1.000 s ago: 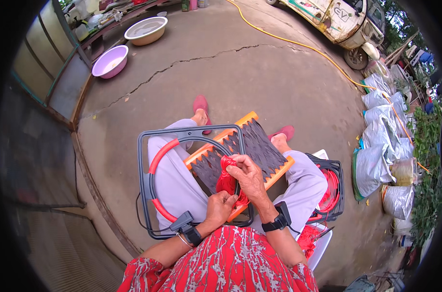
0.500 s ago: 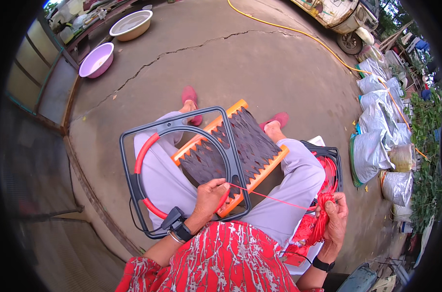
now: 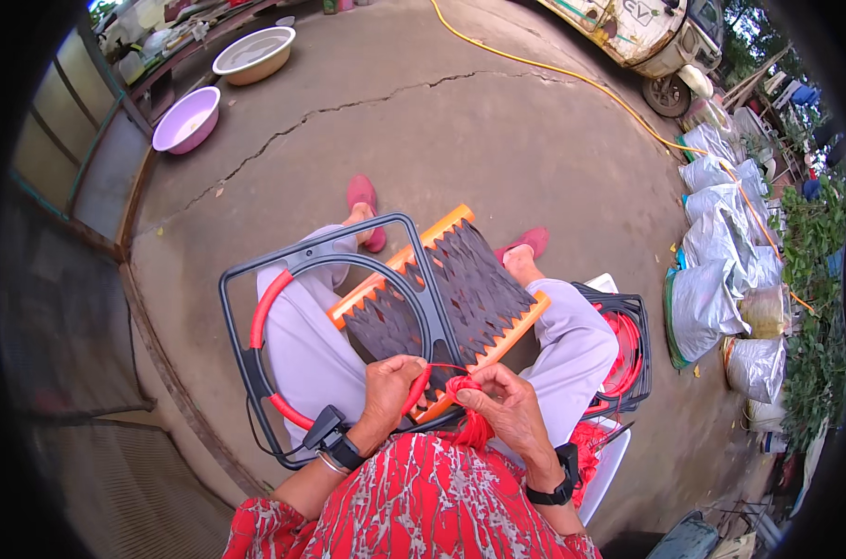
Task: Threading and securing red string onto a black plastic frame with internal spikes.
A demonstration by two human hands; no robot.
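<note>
Left of the left hand, a black frame (image 3: 309, 252) holds a ring partly wrapped in red. The left hand (image 3: 387, 391) is pinched narrow at the ring's near right side, on a red strand (image 3: 444, 365). This runs to a red cord bundle (image 3: 474, 429) gripped by the right hand (image 3: 511, 410). Right of that hand sits a white tub (image 3: 611, 473).

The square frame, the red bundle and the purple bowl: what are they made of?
Square frame: probably hard plastic, dark grey with a dull sheen, because its rounded corners look moulded.
Red bundle: thin cord, bright and slightly shiny, with separate strands showing; perhaps nylon, but I can't tell the fibre.
Purple bowl: likely plastic, smooth and evenly coloured.
</note>
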